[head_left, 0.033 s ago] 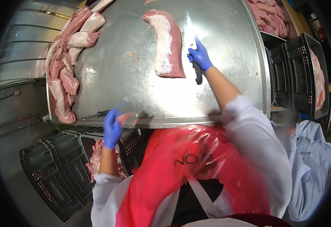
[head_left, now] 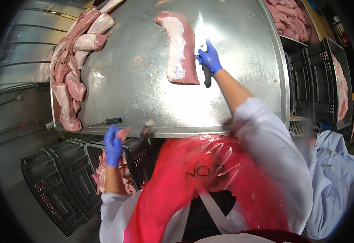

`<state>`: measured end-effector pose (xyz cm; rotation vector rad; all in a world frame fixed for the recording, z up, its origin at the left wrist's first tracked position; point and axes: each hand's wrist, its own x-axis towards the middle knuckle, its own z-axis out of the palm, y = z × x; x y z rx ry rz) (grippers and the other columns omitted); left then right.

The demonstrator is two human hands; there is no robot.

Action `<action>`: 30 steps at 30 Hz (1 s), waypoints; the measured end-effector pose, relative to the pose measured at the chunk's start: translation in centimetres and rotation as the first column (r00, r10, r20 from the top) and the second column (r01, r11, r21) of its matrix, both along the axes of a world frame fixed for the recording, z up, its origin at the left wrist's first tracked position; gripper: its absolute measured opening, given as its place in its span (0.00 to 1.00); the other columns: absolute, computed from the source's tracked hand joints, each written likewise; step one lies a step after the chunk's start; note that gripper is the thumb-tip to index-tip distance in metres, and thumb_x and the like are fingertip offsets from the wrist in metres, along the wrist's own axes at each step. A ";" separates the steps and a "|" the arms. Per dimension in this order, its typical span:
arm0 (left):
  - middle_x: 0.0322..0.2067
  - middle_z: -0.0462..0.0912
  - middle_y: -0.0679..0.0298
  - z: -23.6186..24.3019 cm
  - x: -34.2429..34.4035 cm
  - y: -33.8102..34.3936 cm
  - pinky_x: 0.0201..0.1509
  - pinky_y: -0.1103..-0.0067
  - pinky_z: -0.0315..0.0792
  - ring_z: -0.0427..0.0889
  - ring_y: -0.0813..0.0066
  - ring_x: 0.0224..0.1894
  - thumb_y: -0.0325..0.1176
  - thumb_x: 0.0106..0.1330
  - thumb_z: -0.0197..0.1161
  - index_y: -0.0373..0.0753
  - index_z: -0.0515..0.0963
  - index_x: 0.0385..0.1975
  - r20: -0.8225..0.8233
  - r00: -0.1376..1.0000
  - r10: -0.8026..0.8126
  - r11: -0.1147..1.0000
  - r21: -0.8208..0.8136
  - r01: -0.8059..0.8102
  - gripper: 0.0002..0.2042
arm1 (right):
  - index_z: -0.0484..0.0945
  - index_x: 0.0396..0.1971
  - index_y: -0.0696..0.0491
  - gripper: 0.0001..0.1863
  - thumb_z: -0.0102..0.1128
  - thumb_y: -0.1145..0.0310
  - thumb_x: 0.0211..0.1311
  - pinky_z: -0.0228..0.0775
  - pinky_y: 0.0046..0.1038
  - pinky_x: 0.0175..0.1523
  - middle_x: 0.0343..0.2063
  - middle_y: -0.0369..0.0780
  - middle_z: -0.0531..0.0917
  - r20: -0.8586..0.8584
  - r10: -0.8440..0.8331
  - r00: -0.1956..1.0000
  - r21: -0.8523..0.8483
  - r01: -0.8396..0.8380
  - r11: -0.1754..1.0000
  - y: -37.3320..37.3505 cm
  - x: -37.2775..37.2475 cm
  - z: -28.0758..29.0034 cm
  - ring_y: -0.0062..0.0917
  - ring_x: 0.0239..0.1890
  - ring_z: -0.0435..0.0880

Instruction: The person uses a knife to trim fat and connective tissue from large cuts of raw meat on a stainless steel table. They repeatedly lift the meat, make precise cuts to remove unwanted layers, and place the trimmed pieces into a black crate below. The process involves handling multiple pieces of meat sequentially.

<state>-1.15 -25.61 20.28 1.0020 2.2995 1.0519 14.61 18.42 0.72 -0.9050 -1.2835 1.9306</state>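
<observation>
The right grip point(head_left: 209, 58) sits on the bench point(head_left: 241, 36), holding a knife point(head_left: 206, 77) whose handle points back toward the person. Just left of this grip lies a long cut of meat point(head_left: 179, 48). Far to its left, a pile of cuts point(head_left: 73, 60) lines the bench edge. The left grip point(head_left: 113, 143) hangs off the near bench edge; a tool point(head_left: 108, 121) lies on the bench just behind it, and a crate of meat point(head_left: 112, 174) sits below it. Right of the right grip, beyond the bench, stand crates point(head_left: 326, 85).

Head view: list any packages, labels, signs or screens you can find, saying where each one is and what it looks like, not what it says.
Red plastic apron: on the person's chest, glossy, with a small dark printed mark.
Packages, signs, screens: none visible.
</observation>
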 end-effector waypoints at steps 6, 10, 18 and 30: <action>0.31 0.78 0.61 -3.4 -3.7 -31.5 0.44 0.74 0.71 0.76 0.71 0.35 0.25 0.65 0.55 0.34 0.75 0.33 -0.355 0.798 0.487 0.745 -0.309 -0.592 0.03 | 0.40 0.78 0.37 0.46 0.53 0.78 0.67 0.77 0.24 0.29 0.50 0.43 0.74 -0.063 0.242 0.968 -0.067 -0.246 0.967 -11.4 -3.3 1.9 0.22 0.28 0.81; 0.51 0.78 0.43 -3.1 -6.6 -17.2 0.62 0.59 0.68 0.74 0.43 0.58 0.34 0.59 0.66 0.32 0.76 0.52 -0.684 0.726 -0.070 0.786 -0.487 -0.382 0.22 | 0.39 0.78 0.35 0.45 0.54 0.75 0.69 0.79 0.23 0.28 0.39 0.39 0.76 -0.047 0.211 0.976 -0.049 -0.214 0.976 -11.7 2.4 -0.9 0.19 0.27 0.80; 0.65 0.67 0.43 -13.2 -12.6 37.5 0.70 0.62 0.64 0.69 0.45 0.66 0.61 0.52 0.71 0.33 0.64 0.66 -0.415 0.906 -0.079 0.974 -0.226 -0.019 0.48 | 0.44 0.78 0.38 0.43 0.52 0.74 0.68 0.75 0.23 0.24 0.30 0.36 0.78 0.177 -0.143 0.974 0.165 0.114 0.980 -4.8 12.0 -1.4 0.16 0.20 0.76; 0.59 0.71 0.49 -14.1 2.2 36.9 0.62 0.59 0.71 0.73 0.45 0.58 0.50 0.42 0.75 0.38 0.63 0.65 -0.329 0.659 -0.676 0.724 -0.461 0.513 0.47 | 0.41 0.78 0.41 0.44 0.51 0.77 0.67 0.75 0.20 0.26 0.32 0.38 0.79 0.220 -0.343 0.913 0.068 0.337 0.939 -5.1 19.5 -0.8 0.17 0.23 0.78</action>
